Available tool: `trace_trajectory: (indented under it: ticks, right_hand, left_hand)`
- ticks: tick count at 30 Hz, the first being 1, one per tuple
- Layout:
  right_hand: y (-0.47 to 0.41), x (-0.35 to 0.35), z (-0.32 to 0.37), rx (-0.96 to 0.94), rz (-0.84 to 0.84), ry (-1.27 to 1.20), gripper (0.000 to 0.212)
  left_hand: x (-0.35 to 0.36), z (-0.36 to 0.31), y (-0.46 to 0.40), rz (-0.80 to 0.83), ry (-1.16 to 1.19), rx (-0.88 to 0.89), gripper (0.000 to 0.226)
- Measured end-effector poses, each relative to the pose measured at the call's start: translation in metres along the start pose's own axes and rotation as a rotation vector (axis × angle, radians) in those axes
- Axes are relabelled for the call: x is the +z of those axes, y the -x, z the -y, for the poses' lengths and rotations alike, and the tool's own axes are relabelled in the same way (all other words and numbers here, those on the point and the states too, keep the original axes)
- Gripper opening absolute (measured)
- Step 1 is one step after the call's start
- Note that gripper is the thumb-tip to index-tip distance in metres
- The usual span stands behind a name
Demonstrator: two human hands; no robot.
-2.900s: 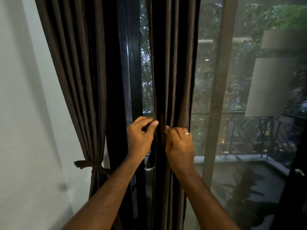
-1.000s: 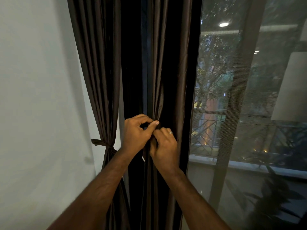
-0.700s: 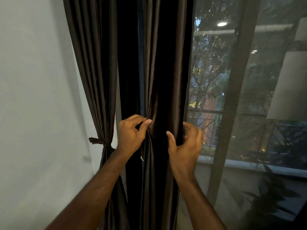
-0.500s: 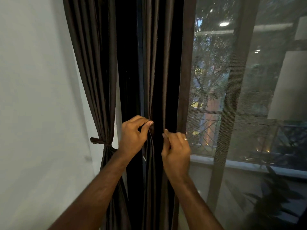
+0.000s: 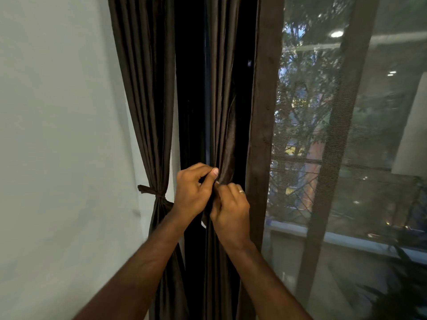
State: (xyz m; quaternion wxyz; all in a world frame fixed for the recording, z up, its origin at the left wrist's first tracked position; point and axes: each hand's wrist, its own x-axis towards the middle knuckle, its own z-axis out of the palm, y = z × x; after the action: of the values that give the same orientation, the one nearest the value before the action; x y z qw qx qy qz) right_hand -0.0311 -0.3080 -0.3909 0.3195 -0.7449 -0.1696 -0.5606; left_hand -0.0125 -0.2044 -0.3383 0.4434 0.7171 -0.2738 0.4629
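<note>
Brown satin curtain (image 5: 220,107) gathered at the window.
The left hand (image 5: 193,192) pinched the bunched pleats between thumb and fingers; the right hand (image 5: 231,212), fingers curled, gripped folds just below, likely collecting them for tying.

Left hand (image 5: 193,192) and right hand (image 5: 231,210) pinching dark brown curtain (image 5: 221,100) folds — touching, sheer mesh (image 5: 323,135) alongside

A pale wall (image 5: 57,135) fills the left side, and beside it hangs a tied-back curtain (image 5: 147,88), gathered by a knotted tie (image 5: 154,192). To the right, a sheer mesh panel (image 5: 392,139) with darker upright bands covers the window. Through it show trees (image 5: 307,77), a balcony railing (image 5: 298,181), a round light (image 5: 336,33) and a dim leafy plant (image 5: 397,294).
</note>
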Motion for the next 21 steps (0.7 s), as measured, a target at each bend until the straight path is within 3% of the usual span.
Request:
trace_trajectory:
  ticks: [4, 11, 17, 21]
  right_hand:
    - [0.001, -0.002, 0.0, 0.014, 0.015, -0.039, 0.011]
    - [0.003, -0.009, -0.002, 0.023, 0.011, -0.096, 0.008]
    - [0.001, -0.015, 0.004, 0.028, 0.074, -0.107, 0.014]
    - [0.0, -0.028, 0.004, 0.015, -0.043, -0.081, 0.006]
  left_hand:
    - [0.0, -0.008, 0.002, 0.021, 0.054, -0.046, 0.03]
    - [0.002, -0.018, 0.005, -0.017, -0.045, -0.03, 0.014]
    - [-0.002, -0.015, 0.004, -0.035, -0.125, -0.029, 0.013]
    - [-0.002, -0.006, 0.001, -0.029, -0.156, -0.02, 0.014]
